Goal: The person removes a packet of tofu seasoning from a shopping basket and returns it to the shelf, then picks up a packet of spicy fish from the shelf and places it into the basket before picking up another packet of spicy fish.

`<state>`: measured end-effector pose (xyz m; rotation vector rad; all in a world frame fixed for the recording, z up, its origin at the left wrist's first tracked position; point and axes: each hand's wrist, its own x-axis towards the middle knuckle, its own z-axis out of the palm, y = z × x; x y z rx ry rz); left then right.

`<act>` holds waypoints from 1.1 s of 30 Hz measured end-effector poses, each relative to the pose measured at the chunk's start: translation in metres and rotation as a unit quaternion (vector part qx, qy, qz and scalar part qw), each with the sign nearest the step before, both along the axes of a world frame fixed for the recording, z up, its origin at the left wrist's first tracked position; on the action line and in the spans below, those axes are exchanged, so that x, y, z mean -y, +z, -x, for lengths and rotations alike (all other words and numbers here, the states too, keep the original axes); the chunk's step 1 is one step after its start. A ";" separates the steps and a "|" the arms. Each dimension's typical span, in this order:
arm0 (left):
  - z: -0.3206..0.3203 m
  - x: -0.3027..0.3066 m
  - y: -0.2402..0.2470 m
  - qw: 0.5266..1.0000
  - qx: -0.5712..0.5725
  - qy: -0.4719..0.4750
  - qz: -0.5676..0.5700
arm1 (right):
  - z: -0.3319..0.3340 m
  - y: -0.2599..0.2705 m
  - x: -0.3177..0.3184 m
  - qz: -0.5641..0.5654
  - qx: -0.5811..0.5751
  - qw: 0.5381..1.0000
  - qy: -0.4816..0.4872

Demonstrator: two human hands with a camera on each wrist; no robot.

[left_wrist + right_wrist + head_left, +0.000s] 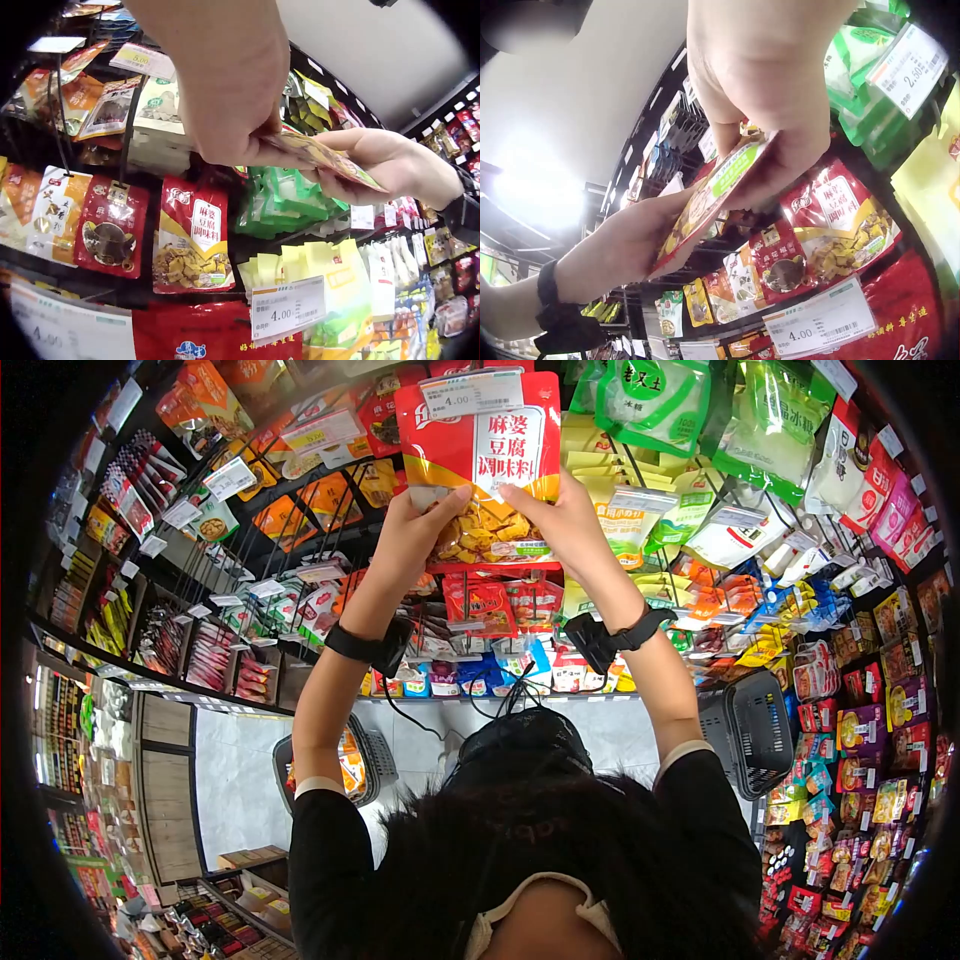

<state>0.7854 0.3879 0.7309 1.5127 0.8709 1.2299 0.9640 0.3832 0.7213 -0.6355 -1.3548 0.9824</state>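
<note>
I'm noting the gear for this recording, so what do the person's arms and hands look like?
The left hand and right hand wear no gloves. Each wrist has a black strap with a boxy black device; thin black cables trail below. The short black sleeves have cream edges.

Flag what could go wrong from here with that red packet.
Slip: the left grip and right grip hold the red packet by its lower half, so it may bend or slide free.
Snag: in the head view a price tag overlaps the packet's top, so lifting might catch it.
Bump: a left basket and right basket flank the person; a sideways step could knock one.
</note>
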 end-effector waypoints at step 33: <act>0.038 0.055 -0.070 0.988 -0.068 -0.008 0.139 | 0.013 -0.072 0.045 0.054 0.115 0.991 0.026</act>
